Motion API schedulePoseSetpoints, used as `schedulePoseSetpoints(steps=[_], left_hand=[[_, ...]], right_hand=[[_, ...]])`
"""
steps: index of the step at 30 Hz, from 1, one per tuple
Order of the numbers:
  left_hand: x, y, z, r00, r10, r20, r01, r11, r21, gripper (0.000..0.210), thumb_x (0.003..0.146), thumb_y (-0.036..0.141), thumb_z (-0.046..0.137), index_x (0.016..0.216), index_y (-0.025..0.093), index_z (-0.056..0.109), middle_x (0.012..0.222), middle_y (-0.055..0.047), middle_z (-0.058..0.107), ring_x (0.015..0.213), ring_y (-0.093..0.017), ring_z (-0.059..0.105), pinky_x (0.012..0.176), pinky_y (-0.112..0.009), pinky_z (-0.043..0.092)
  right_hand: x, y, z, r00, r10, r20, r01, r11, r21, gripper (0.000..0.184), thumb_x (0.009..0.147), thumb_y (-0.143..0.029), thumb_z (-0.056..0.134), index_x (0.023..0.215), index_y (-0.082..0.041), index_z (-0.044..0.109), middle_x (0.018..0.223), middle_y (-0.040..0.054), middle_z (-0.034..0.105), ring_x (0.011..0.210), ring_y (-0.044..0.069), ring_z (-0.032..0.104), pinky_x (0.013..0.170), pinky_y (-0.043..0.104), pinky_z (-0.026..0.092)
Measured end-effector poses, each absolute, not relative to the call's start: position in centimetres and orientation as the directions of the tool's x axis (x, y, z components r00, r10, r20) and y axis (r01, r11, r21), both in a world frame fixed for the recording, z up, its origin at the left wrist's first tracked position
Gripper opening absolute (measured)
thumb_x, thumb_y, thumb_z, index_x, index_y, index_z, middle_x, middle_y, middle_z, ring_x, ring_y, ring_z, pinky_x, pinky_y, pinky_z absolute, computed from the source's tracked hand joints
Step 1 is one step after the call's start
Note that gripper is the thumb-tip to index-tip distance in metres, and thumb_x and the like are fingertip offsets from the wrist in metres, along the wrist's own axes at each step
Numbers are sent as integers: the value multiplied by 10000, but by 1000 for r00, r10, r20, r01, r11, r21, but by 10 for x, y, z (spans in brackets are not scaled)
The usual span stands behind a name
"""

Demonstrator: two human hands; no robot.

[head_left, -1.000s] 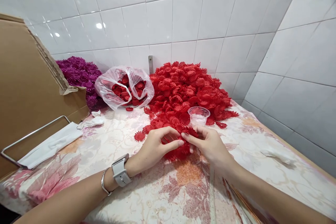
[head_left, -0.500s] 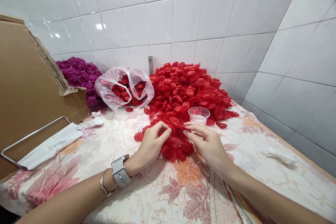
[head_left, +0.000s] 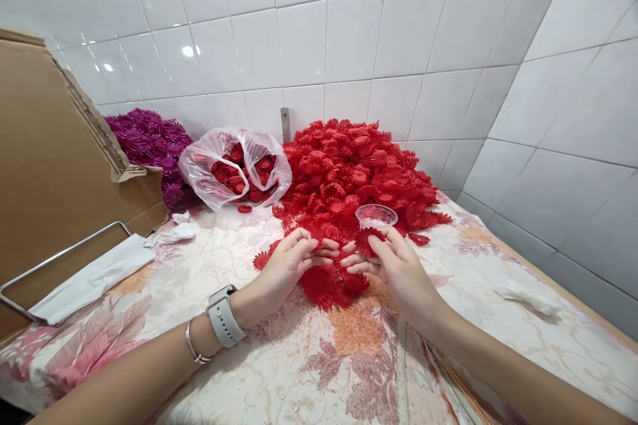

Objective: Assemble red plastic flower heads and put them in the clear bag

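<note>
My right hand (head_left: 399, 265) pinches a red artificial flower piece (head_left: 367, 241) with a toothed rim between thumb and fingers. Facing it, my left hand (head_left: 292, 259) has its thumb drawn in against the fingers, while the other fingertips point right. Whatever lies under that thumb is hard to separate from the red behind. Both hands are over the near end of a large heap of red flower pieces (head_left: 349, 166), with loose ones (head_left: 321, 285) just below them. A clear plastic cup (head_left: 376, 214) stands right behind my right hand, its lower part hidden.
A clear plastic bag (head_left: 197, 176) holding dark red flower pieces stands left of the heap, with purple flower pieces (head_left: 149, 139) behind. On the left rises a cardboard box (head_left: 60, 166) near a white cloth (head_left: 90, 275). A flowered tablecloth (head_left: 224, 378) covers the table; tiled walls enclose it.
My right hand has turned and raised a red flower piece into clear view. The fingers of my left hand have stretched out toward the right, closer to my right fingertips.
</note>
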State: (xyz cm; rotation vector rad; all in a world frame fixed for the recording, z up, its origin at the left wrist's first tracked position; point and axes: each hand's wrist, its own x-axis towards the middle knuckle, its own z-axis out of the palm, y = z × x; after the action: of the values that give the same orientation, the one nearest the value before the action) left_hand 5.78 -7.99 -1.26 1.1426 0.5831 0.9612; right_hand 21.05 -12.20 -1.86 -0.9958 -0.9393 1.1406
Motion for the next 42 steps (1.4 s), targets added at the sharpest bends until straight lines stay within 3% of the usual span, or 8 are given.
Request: schedulePoseSetpoints(steps=[5, 7, 13, 17, 22, 24, 33, 42], left_hand=[[56, -77, -13, 493, 869, -35, -332, 225, 916, 86, 734, 126, 502, 789, 178, 462, 778, -56, 677, 701, -147, 639, 696, -276, 479], [55, -74, -13, 498, 859, -118, -334, 315, 888, 19, 763, 154, 468, 766, 168, 479, 775, -70, 679, 676, -143, 637, 674, -263, 481], [55, -70, -13, 531, 810, -248, -283, 446, 849, 137, 761, 159, 447, 663, 139, 542, 701, -53, 653, 575, -105, 590, 565, -213, 448], [55, -74, -14, 619, 758, -207, -188, 398, 898, 147, 754, 234, 495, 676, 128, 560, 595, -26, 600, 513, -95, 544, 530, -211, 414], [53, -78, -14, 695, 703, -150, -131, 329, 935, 233, 763, 361, 501, 705, 141, 555, 579, -17, 589, 492, -89, 522, 535, -213, 411], [53, -80, -13, 701, 703, -120, -114, 276, 954, 286, 768, 415, 515, 725, 138, 574, 596, -19, 596, 514, -86, 531, 534, -203, 408], [52, -79, -11, 459, 888, 15, 109, -73, 991, 247, 746, 344, 565, 627, 130, 601, 628, -19, 612, 426, -59, 442, 405, -186, 329], [53, -77, -11, 453, 891, -11, 88, -33, 996, 269, 736, 399, 567, 670, 140, 600, 578, 0, 586, 396, -58, 408, 352, -182, 256]], right_hand=[[207, -122, -18, 128, 991, 45, -240, 75, -968, 205, 729, -343, 554, 767, -210, 403, 637, -31, 598, 583, 140, 634, 546, 260, 497], [207, -122, -19, 128, 991, 39, -234, 69, -970, 206, 727, -347, 554, 770, -208, 408, 638, -32, 597, 570, 134, 627, 545, 259, 495], [208, -126, -19, 128, 987, 93, -141, 110, -984, 199, 740, -377, 546, 799, -203, 470, 764, 3, 604, 593, 130, 597, 512, 253, 477], [208, -131, -13, 88, 977, 193, -46, 197, -979, 201, 723, -358, 562, 837, -193, 580, 890, 33, 615, 577, 110, 550, 466, 229, 444], [209, -130, -15, 35, 994, 103, 4, 103, -995, 253, 731, -375, 568, 846, -159, 631, 523, -14, 573, 406, 85, 439, 389, 209, 344], [209, -129, -17, 28, 994, 110, 3, 110, -994, 263, 735, -371, 572, 868, -153, 632, 501, -21, 558, 414, 87, 447, 391, 203, 334], [211, -128, -20, 197, 972, 129, -55, 142, -988, 222, 750, -372, 564, 883, -195, 582, 608, -33, 549, 458, 88, 470, 401, 197, 346], [210, -126, -23, 155, 977, 143, -26, 149, -988, 188, 754, -358, 562, 844, -193, 572, 627, -36, 534, 443, 77, 435, 407, 201, 362]])
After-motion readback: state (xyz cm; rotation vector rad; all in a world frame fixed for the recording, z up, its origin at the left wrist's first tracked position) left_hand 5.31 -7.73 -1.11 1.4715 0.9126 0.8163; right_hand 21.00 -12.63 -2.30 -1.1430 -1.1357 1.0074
